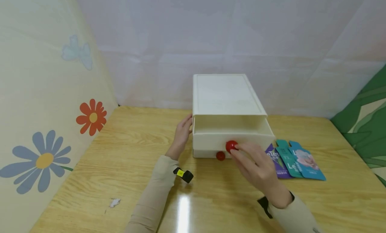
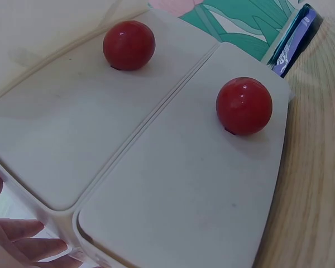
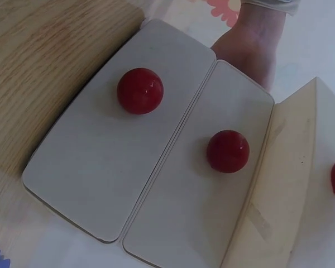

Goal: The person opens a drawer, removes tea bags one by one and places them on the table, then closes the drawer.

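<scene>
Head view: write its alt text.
The right hand pinches the glossy red round knob of a white open drawer in a boxy white cabinet; the left hand touches the cabinet's left side. Purple, green and blue packages lie to its right.

From my end, I can read lettering only on the three flat printed packets lying on the pale wood-grain table [image 1: 346, 206], toward four o'clock in the head view. The purple packet [image 1: 283, 167] shows "eTec" in white, with the left end of the word hidden. On the overlapping teal-green cardboard packet [image 1: 288, 158] I make out a white "Le", cut off where the next packet covers it. The blue packet with a pink flower print [image 1: 312, 169] gives me a white "L". Smaller print sits low on them, too fine for me to read. In the left wrist view, toward two o'clock, a purple label [image 2: 296, 44] carries blurred white lettering.
</scene>
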Available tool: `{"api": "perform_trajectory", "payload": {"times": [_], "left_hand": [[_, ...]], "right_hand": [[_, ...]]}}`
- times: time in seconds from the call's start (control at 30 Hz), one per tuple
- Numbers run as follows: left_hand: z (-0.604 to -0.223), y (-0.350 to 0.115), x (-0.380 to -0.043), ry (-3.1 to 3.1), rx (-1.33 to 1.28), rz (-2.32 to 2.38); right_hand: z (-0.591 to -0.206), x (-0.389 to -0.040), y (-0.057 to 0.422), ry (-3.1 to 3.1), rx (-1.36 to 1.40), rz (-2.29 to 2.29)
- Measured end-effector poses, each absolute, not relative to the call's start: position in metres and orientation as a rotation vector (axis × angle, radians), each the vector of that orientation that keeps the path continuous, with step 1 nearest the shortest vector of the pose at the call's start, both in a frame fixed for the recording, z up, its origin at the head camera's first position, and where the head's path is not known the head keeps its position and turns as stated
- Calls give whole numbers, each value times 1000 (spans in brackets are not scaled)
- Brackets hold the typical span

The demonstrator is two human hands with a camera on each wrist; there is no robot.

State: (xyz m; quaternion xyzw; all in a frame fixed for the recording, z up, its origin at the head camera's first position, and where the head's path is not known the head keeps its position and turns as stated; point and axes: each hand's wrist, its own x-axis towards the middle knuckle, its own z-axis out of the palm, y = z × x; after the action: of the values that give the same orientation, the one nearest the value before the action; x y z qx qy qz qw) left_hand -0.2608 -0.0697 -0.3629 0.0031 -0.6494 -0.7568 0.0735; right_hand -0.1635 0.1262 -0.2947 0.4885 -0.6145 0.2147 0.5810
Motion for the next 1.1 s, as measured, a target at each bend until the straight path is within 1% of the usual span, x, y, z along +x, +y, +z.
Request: {"api": "perform_trajectory", "payload": {"times": [0.57,1.1], "left_hand": [[-364,-71,-259,-1956,-49,-2270],[-365,-71,-260,-1966,-27,-2266]], "right_hand": [[-303,-189,126,-1547,1090,475],[-309,-206,125,-1609,1028,538]]}}
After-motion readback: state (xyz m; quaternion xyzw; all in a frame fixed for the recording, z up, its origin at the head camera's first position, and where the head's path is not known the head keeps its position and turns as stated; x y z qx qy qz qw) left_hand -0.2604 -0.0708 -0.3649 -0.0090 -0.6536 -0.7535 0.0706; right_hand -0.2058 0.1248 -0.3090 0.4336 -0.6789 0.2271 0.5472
